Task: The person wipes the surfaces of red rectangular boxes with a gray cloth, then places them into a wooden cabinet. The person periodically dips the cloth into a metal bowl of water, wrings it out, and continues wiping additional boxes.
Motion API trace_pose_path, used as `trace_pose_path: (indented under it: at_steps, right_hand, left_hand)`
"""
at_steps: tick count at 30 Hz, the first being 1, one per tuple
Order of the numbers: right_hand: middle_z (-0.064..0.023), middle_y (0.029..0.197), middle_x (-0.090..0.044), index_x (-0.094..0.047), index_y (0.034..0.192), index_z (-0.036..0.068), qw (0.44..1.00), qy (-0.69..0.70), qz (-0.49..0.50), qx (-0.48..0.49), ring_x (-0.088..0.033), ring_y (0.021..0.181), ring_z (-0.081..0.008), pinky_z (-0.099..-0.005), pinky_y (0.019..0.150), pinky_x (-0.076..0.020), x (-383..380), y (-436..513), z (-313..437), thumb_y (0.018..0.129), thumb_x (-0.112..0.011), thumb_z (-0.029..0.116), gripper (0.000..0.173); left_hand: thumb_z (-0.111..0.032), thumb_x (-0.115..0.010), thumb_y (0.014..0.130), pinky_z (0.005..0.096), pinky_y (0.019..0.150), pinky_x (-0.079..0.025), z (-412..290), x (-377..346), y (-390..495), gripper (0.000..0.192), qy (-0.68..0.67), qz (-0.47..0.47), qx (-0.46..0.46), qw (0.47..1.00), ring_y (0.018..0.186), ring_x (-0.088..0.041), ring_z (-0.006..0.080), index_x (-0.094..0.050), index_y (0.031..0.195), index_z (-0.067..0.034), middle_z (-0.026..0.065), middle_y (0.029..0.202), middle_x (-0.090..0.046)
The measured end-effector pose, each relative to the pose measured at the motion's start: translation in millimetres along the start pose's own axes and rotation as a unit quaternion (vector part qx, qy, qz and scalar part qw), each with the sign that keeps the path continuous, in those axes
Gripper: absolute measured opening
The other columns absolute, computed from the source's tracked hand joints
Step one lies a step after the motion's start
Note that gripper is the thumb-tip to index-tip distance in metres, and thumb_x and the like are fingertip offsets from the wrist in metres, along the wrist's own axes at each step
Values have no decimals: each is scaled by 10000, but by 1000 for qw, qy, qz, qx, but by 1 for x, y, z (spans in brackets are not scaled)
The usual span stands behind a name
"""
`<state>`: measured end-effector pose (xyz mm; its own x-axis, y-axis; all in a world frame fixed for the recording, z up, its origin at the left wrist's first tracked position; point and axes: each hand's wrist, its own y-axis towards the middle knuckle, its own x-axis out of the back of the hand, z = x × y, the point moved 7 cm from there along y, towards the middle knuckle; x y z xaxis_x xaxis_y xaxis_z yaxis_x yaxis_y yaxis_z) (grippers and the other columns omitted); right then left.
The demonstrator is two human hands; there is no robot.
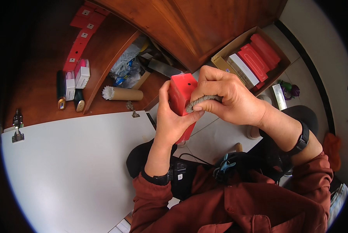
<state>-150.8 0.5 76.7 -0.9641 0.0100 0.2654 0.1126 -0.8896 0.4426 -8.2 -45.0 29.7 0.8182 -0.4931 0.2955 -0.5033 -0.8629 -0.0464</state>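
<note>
My left hand (172, 123) grips a long red box (182, 87) and holds it up at a tilt before me. A small dark dot marks the box's end face. Pinched between the thumb and bent fingers of my right hand (229, 96) is a folded grey-brown cloth (203, 101). The cloth touches the side of the red box close to its end. Part of the box's lower length is hidden behind my left hand and thumb.
An open cardboard box (287, 68) on the tiled floor holds several red boxes (253, 62). Left, a wooden cabinet shelf (37, 87) bears a row of red boxes (76, 52). Below lies the white cabinet door (75, 163). A cardboard tube (127, 93) and plastic bags (127, 68) fill another compartment.
</note>
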Motion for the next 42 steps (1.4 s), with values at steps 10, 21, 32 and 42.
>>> trace_pose_path:
  at_steps: [10, 21, 32, 42]
  right_hand:
    - [-97, 819, -537, -642, 864, 25, 999, 29, -8, 12, -564, 764, -268, -355, 677, -465, 8, 6, 0, 784, -693, 48, 98]
    - [-63, 824, -544, -693, 870, 68, 996, -35, -20, 84, -557, 812, -221, -324, 724, -481, 9, 9, 17, 766, -739, 90, 115]
    - [-131, 814, -559, -655, 817, 43, 974, -102, -161, -118, -573, 778, -308, -386, 699, -480, 12, 9, -23, 810, -683, 140, 101]
    - [-139, 842, -567, -648, 841, -12, 977, -38, -119, -173, -577, 779, -320, -393, 703, -475, 13, 7, -28, 827, -675, 155, 169]
  left_hand:
    - [-109, -855, 655, 354, 938, -455, -11, 0, -4, 898, -14, -44, -52, 998, 1097, -528, 200, -294, 1355, -76, 105, 1243, -487]
    - [-119, -862, 627, 380, 987, -418, -17, -2, -7, 949, 59, -28, -109, 992, 1179, -459, 245, -294, 1385, -62, 121, 1252, -429]
    - [-130, -865, 605, 402, 969, -420, -14, -14, -9, 928, 113, -11, -125, 986, 1149, -474, 299, -346, 1370, -48, 137, 1230, -458]
    - [-108, -846, 660, 330, 952, -461, -6, -9, -8, 882, -167, 5, 16, 986, 1104, -543, 188, -361, 1395, -55, 81, 1231, -524]
